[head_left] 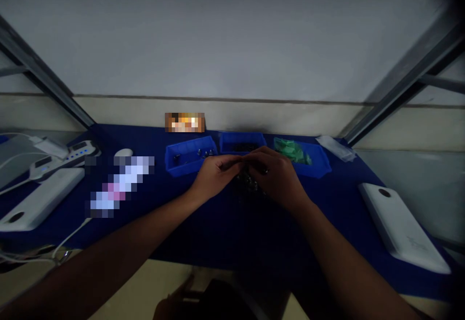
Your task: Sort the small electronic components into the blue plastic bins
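Observation:
My left hand (220,174) and my right hand (275,172) meet over the middle of the blue table, fingertips pinched together. Whatever they hold between them is too small and dark to make out. Just beneath the fingers lies a pile of small shiny pieces (247,182), partly covered by my right hand. Behind my left hand sits a blue bin (185,161) with a few small metal parts in it. A second blue bin (227,142), holding dark small parts, stands behind both hands. To the right, a third blue bin (319,162) carries a crumpled green plastic bag (292,150).
A white power bank (405,228) lies at the right, another (47,196) at the left beside a power strip (67,158). A pixelated phone-like object (121,184) and a white oval object (123,155) are nearby. A clear plastic bag (337,148) rests at the back right.

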`<state>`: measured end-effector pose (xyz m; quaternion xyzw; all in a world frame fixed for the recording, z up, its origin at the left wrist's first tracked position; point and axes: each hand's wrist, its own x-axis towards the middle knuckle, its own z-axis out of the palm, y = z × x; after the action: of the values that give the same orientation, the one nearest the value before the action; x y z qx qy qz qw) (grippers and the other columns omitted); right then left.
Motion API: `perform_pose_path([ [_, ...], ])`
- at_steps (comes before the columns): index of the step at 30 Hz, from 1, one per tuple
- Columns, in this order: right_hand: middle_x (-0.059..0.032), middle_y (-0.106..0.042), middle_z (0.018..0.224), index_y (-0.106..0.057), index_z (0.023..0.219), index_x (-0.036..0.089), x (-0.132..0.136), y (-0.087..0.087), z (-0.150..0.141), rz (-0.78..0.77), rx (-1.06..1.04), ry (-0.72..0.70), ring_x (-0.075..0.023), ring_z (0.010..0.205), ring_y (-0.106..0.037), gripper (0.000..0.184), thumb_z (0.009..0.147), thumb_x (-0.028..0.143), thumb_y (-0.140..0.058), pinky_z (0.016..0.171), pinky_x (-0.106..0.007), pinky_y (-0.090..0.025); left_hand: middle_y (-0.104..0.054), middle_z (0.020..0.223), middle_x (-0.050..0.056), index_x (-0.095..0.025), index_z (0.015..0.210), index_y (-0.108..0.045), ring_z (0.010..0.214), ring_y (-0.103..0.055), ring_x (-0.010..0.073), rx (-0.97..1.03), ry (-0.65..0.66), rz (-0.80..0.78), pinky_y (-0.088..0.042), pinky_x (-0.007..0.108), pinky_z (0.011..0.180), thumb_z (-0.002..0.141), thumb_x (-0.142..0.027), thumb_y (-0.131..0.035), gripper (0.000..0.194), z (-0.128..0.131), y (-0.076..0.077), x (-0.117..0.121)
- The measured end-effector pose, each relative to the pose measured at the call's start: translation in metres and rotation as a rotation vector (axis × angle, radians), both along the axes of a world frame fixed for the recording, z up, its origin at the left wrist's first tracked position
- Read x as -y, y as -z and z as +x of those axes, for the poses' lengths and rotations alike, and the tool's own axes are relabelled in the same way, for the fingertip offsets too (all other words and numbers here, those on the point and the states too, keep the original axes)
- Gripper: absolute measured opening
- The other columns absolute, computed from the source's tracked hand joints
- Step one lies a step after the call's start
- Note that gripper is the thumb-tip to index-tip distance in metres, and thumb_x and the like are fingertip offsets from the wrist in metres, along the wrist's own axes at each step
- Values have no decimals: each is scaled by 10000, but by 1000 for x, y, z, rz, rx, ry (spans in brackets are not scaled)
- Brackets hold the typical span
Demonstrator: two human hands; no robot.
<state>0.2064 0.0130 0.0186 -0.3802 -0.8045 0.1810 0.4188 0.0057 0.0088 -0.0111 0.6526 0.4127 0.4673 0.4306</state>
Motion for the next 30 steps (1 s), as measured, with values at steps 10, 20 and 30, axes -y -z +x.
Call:
perform_pose_path([
  [10, -34, -803, 979, -770, 1029, 234, 2, 0, -2, -94, -20, 115, -202, 870, -751, 127, 915, 218, -716, 813, -320, -569, -819, 1141, 60, -243, 1194, -806, 1023, -781, 246, -133, -52, 108, -618, 384, 928, 939, -315, -729, 276, -3, -2, -1],
  [20, -27, -827, 944, -799, 978, 243, -1, 1, -1, -218, -106, 145, -222, 874, -787, 97, 896, 254, -748, 806, -345, -607, -820, 1117, 70, -232, 1148, -793, 1021, -785, 236, 17, -95, 83, -628, 391, 942, 908, -346, -781, 266, -2, 3, -2],
  [30, -24, -826, 955, -811, 986, 251, -1, 0, 1, -182, -50, 150, -225, 867, -781, 119, 898, 222, -737, 819, -354, -595, -818, 1093, 86, -189, 1186, -725, 1034, -786, 226, 68, -129, 101, -630, 364, 935, 887, -310, -795, 330, 1, -5, 0],
])
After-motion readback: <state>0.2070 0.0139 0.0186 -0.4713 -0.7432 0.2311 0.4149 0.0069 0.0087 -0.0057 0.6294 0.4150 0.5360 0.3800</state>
